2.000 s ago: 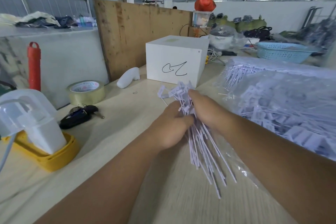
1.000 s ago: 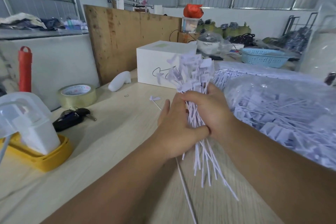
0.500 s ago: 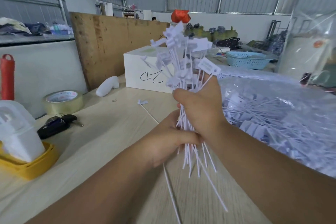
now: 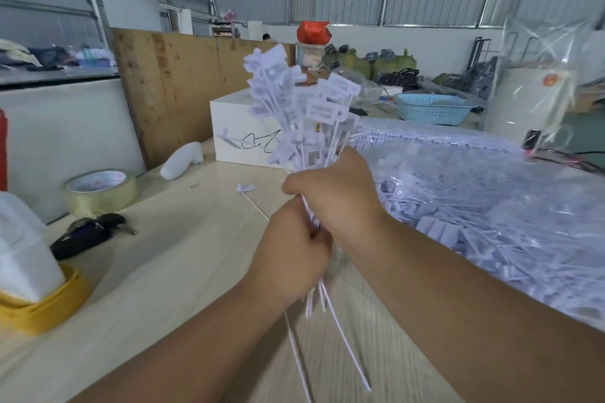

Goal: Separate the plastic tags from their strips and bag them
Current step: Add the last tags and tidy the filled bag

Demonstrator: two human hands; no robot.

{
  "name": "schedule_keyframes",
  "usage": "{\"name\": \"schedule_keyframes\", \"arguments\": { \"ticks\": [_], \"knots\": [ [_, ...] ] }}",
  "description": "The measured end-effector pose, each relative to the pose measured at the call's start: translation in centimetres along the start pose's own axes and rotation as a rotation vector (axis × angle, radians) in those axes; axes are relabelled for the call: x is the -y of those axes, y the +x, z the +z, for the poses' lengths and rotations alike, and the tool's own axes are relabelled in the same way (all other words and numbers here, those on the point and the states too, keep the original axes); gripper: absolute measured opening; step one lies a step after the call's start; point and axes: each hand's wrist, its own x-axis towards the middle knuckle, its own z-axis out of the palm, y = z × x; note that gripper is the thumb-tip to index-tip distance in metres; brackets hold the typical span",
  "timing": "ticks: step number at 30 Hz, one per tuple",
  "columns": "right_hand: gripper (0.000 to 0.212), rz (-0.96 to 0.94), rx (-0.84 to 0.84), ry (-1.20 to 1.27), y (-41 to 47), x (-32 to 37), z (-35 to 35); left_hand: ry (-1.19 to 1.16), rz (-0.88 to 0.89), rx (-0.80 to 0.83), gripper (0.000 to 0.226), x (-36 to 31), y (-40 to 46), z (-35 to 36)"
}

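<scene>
Gathering looks like the step in hand: a bunch of loose tags (image 4: 304,114) stands upright over the table (image 4: 170,271), and both hands are wrapped round its stems. Largest thing in view is the clear bag (image 4: 491,206), lying just right of the fingers and heaped with white tags; where its mouth lies I cannot tell. A second clear bag (image 4: 540,82) stands far beyond the right knuckles, with something pale inside that is too blurred to name. A white box (image 4: 242,127) sits behind the flag ends of the bunch, closed as far as I can see, and a blue basket (image 4: 432,109) lies further back to the right, its contents hidden. The right hand (image 4: 337,196) grips the stems high up, fingers curled tight round them with the flags fanning out above its thumb. The left hand (image 4: 294,255) clasps the same stems directly below, touching the right, and the thin tails hang down under its fingers. One stray tag (image 4: 246,187) lies flat on the table, left of the knuckles. My judgement is that the next move calls for finding the bag's opening, swinging the bunch right and releasing it inside without scattering stems, then picking up the stray.
</scene>
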Motion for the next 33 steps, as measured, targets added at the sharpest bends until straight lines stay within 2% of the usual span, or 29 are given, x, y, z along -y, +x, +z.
{"name": "schedule_keyframes", "arguments": {
  "ticks": [3, 7, 10, 13, 15, 19, 24, 26, 30, 33],
  "knots": [
    [0.041, -0.038, -0.032, 0.013, -0.4, -0.6, -0.3, 0.137, 0.012, 0.045, 0.018, -0.1, 0.1, -0.1],
    [0.028, -0.04, -0.201, 0.102, -0.3, -1.3, -2.0, 0.165, 0.097, 0.238, 0.036, -0.8, 0.1, -0.8],
    [0.026, -0.027, -0.199, 0.254, 0.0, -1.6, -3.5, 0.165, -0.013, 0.453, 0.07, -0.8, -0.2, -2.6],
    [0.027, 0.025, -0.22, 0.243, 0.3, -1.7, -4.5, 0.237, -0.103, 0.588, 0.088, -0.7, -0.5, -4.1],
    [0.028, 0.059, -0.221, 0.144, 0.6, -1.8, -5.1, 0.293, -0.196, 0.554, 0.085, -0.6, -0.2, -5.2],
    [0.026, 0.127, -0.108, -0.029, 0.6, -1.9, -6.2, 0.653, -0.379, 0.498, 0.042, 0.5, 0.5, -6.9],
    [0.021, 0.138, -0.019, -0.084, -0.6, -2.4, -6.2, 0.747, -0.371, 0.545, 0.016, 2.5, 0.8, -5.7],
    [0.021, 0.154, -0.011, -0.075, -1.0, -2.6, -5.8, 0.744, -0.361, 0.484, 0.013, 3.2, 1.1, -5.1],
    [0.025, 0.113, 0.068, 0.037, -1.6, -2.6, -4.5, 0.7, -0.349, 0.289, 0.027, 4.2, 1.3, -3.9],
    [0.026, 0.027, 0.092, 0.149, -2.2, -2.6, -3.3, 0.488, -0.358, 0.143, 0.027, 3.7, 1.4, -3.3]
  ]
}}
